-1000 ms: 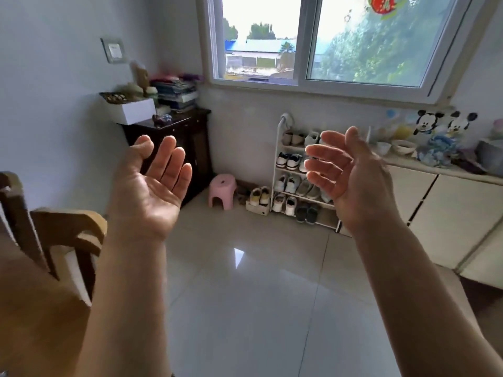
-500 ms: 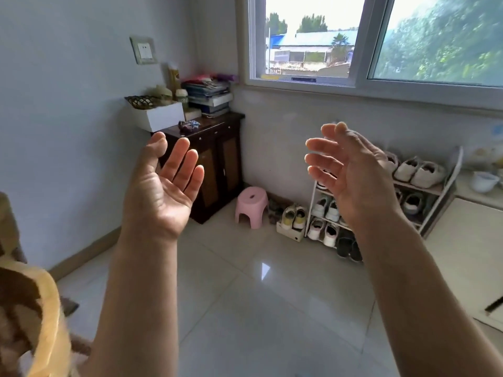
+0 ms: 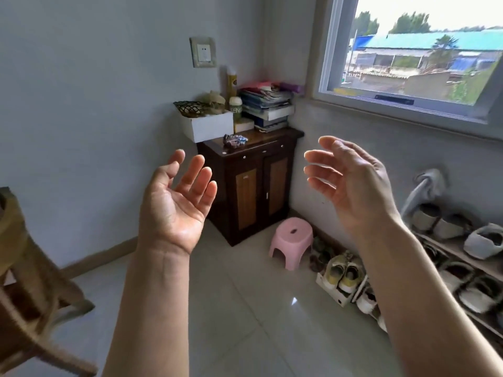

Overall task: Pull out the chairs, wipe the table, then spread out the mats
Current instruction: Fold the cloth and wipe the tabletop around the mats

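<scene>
The room ahead of you is a corner: a grey wall (image 3: 89,91), a tiled floor (image 3: 245,308), a window (image 3: 408,55) on the right. None of this is what the task needs. No table and no mats are in view, so I cannot tell where they lie.

The one task thing you can see is the chair (image 3: 30,281), a wooden one cut off by the left edge of the view and blurred. It stands low and to your left, well apart from both hands, and only part of its frame and legs shows. Its long parts run tilted from upper left to lower right across the corner of the view, but how it really stands I cannot tell.

Straight ahead, behind your hands, is a dark cabinet (image 3: 253,183), with a pink stool (image 3: 292,240) at its foot and a shoe rack (image 3: 449,268) along the right wall.

Your left hand (image 3: 174,208) is raised palm up, fingers spread and loose, holding nothing. Your right hand (image 3: 353,183) is up at about the same height, palm turned inward, fingers relaxed, also empty.

The left hand is the nearer one to the chair. By my judgement you are at the first step, and the next move calls for turning left and down to bring the chair in front of you before you reach.
</scene>
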Motion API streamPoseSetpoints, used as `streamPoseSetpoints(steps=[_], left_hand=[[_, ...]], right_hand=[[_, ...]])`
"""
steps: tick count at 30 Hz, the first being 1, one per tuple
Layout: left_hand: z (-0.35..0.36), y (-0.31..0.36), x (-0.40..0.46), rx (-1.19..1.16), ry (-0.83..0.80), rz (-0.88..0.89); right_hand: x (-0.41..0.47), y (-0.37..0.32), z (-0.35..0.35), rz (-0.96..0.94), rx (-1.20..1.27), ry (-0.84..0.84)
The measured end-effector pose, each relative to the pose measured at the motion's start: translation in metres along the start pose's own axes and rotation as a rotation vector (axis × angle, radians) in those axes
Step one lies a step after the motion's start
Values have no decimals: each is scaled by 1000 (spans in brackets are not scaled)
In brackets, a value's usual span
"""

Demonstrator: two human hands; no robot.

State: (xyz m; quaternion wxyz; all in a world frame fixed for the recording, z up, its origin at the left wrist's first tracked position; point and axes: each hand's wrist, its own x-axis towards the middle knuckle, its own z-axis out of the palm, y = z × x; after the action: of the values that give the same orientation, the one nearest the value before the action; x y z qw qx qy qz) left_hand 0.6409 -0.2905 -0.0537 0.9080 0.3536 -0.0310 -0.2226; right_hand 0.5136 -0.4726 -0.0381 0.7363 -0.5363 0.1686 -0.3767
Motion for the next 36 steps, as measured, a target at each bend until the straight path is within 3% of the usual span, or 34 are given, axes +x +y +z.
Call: streamPoseSetpoints(steps=[8, 18, 29, 36], left_hand=[[19, -19, 170, -42, 31, 52], [51, -33, 393, -30, 74, -40], [67, -93, 625, 125, 166, -144], [84, -139, 781, 197, 339, -231]], right_hand=[[172, 63, 37, 43, 15, -86], [384, 127, 96, 116, 5, -110], [605, 232, 124, 234, -49, -117], [766, 309, 130, 392, -246, -141]])
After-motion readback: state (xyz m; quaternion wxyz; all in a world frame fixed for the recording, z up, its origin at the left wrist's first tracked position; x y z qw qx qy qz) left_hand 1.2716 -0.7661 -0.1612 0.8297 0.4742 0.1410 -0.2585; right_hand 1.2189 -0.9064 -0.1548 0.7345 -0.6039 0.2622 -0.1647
